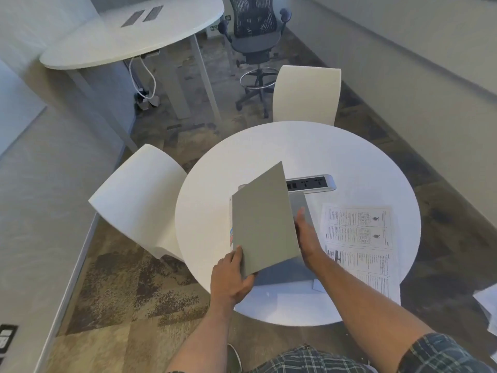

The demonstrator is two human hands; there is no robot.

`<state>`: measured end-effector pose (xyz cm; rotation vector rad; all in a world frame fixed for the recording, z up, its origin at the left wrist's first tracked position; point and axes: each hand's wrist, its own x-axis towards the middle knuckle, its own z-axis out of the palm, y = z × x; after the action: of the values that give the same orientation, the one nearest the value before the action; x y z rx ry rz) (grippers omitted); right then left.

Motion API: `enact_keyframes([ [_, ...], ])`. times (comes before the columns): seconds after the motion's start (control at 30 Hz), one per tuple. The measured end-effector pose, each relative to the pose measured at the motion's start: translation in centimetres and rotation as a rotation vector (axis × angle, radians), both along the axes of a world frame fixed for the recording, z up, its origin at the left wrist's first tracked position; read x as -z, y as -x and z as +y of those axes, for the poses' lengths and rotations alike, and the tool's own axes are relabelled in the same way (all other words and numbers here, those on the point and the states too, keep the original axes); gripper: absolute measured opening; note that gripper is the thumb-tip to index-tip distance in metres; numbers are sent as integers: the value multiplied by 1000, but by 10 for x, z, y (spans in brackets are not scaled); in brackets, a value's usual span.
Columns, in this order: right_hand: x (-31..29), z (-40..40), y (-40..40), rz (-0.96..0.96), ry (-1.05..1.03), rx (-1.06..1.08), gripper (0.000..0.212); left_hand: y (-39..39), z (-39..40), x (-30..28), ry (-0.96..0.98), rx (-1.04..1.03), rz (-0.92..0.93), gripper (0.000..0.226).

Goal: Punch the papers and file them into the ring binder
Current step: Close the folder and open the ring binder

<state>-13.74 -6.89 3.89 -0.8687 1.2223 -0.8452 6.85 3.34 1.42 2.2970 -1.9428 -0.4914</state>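
Observation:
A grey ring binder (265, 222) lies on the round white table (349, 162), its front cover lifted partway and tilted up. My left hand (232, 278) grips the near corner of that cover. Behind the cover, my right hand (308, 238) rests flat inside the binder with its fingers spread; the rings and the inner pages are hidden. Printed papers (360, 238) lie flat on the table to the right of the binder. No hole punch shows.
A power socket strip (312, 183) is set in the table behind the binder. Two white chairs (139, 200) (306, 94) stand at the table's left and far side. A small white scrap (317, 285) lies near the front edge. More paper (488, 305) shows at far right.

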Motion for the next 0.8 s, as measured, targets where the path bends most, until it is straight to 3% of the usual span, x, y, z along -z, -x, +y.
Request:
enact_keyframes([
  [0.1, 13, 2, -6, 327, 66, -190, 41, -4, 5, -1, 12, -112, 207, 83],
  [0.13, 20, 4, -5, 430, 99, -300, 43, -5, 7, -1, 27, -161, 291, 80],
  [0.33, 57, 10, 5, 1069, 176, -904, 95, -12, 14, -9, 97, -528, 610, 39],
  [0.47, 56, 21, 6, 1223, 259, -1093, 102, -22, 16, -6, 75, -676, 645, 37],
  [0.7, 69, 18, 2, 1290, 262, -1091, 104, -35, 15, 9, 169, -990, 914, 33],
  [0.8, 73, 18, 3, 1295, 270, -1090, 104, -43, 15, 14, 164, -1088, 927, 35],
])
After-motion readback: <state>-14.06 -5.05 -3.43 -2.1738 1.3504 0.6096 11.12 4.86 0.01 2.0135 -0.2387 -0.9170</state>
